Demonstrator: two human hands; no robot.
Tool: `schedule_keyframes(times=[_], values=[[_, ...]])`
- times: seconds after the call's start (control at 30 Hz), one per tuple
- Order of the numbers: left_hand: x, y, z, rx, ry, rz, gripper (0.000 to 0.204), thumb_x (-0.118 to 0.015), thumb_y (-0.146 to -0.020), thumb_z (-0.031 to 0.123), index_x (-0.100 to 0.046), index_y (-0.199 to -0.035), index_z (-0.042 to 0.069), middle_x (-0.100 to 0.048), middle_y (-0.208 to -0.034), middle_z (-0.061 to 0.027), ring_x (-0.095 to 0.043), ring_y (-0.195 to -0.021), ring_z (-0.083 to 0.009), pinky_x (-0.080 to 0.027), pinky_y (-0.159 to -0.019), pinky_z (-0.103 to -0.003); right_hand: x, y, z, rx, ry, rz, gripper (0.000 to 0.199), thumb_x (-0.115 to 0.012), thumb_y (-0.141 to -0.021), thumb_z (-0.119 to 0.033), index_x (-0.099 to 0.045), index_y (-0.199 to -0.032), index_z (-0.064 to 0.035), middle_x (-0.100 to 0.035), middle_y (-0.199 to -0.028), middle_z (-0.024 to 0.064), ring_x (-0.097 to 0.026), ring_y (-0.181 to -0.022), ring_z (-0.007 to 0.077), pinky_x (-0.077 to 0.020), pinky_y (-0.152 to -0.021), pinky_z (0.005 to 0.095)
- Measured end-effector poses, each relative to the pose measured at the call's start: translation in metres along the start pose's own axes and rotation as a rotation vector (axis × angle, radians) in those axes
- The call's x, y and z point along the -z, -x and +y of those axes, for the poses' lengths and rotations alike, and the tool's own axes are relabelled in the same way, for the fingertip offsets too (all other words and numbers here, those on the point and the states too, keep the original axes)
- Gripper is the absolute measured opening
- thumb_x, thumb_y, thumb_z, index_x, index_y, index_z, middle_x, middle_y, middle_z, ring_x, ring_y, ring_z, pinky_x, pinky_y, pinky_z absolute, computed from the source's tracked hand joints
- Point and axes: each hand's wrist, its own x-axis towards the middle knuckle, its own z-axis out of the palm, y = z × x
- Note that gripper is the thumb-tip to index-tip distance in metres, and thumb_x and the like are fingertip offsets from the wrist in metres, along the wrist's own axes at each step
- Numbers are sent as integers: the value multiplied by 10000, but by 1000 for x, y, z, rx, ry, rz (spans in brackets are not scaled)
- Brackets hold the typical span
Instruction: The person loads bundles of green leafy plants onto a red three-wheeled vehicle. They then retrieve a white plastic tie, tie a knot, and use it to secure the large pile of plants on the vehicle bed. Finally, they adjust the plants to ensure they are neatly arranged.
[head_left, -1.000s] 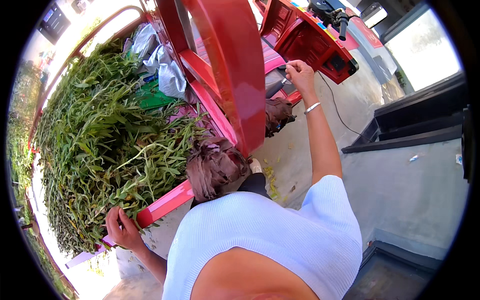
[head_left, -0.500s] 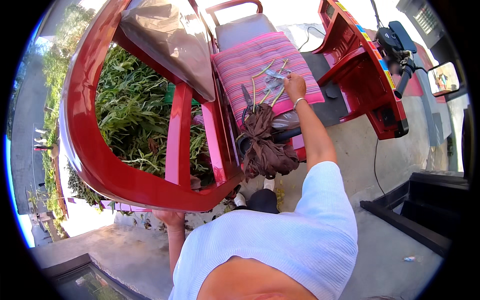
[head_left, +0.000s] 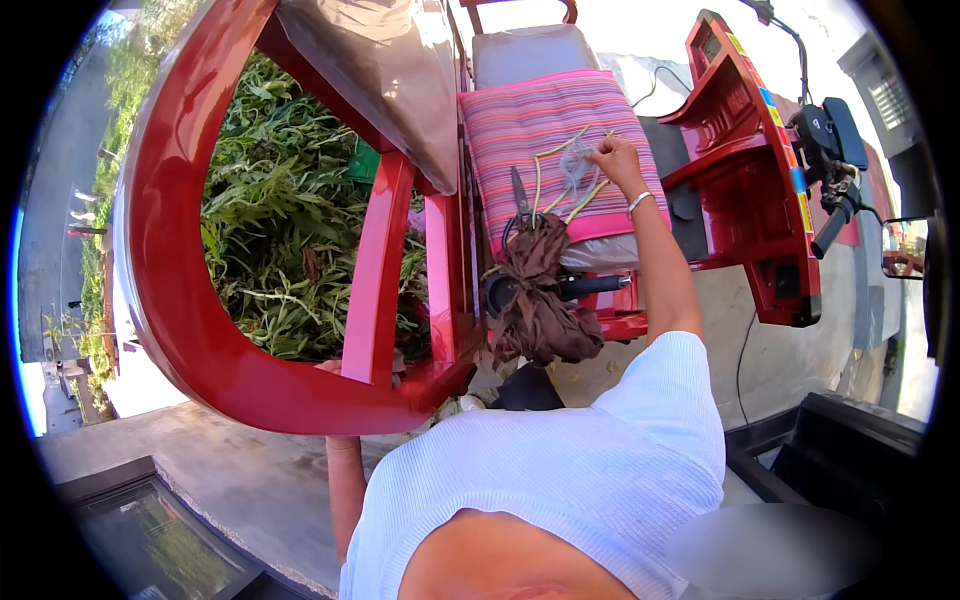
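Evidently, the right hand (head_left: 617, 163) is pinching a clear plastic wad (head_left: 576, 163) between closed fingertips, the striped cushion (head_left: 520, 118) seemingly serving as a resting surface beneath it. Scissors (head_left: 519, 188) are lying beside yellow-green stems (head_left: 538, 172) toward the cushion's near side, presumably for easy reach, next to a brown cloth bundle (head_left: 545, 310). The left hand (head_left: 329, 367) is mostly hiding behind the red frame (head_left: 165, 230), perhaps for support, leaving its grip impossible to tell.

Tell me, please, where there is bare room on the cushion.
The cushion looks bare along its upper edge, between the grey seat and the scissors. Lower down it is crowded: scissors, yellowish strips, and film at the right hand.
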Motion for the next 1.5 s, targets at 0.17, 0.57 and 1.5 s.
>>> schedule_keyframes(times=[0.17, 0.57, 1.5], values=[[4, 10, -6, -20, -75, 26, 330, -638, -783, 266, -576, -1018, 43, -594, -987, -109, -570, -897, -257, -453, -818, -368, 47, 13, -63, -183, -517, -92, 182, -694, -795, -169, -576, -698, -71, -551, -659, -39, -491, -576, 49, -446, -541, 226], [-3, 9, -10, -159, 3, 175, 411, -674, -739, 252, -563, -1057, 16, -602, -1000, -122, -579, -894, -260, -459, -810, -386, 147, 20, -130, 234, -1241, -42, 128, -553, -829, -4, -523, -718, -61, -632, -796, 102, -608, -717, 175, -500, -731, 320], [8, -31, 46, -352, -438, 43, 239, -612, -765, 192, -579, -954, 50, -602, -934, -108, -586, -851, -276, -473, -742, -402, 14, 68, 29, 0, -256, -55, 249, -705, -784, -233, -604, -849, -15, -598, -718, 21, -560, -610, 102, -454, -522, 260]])
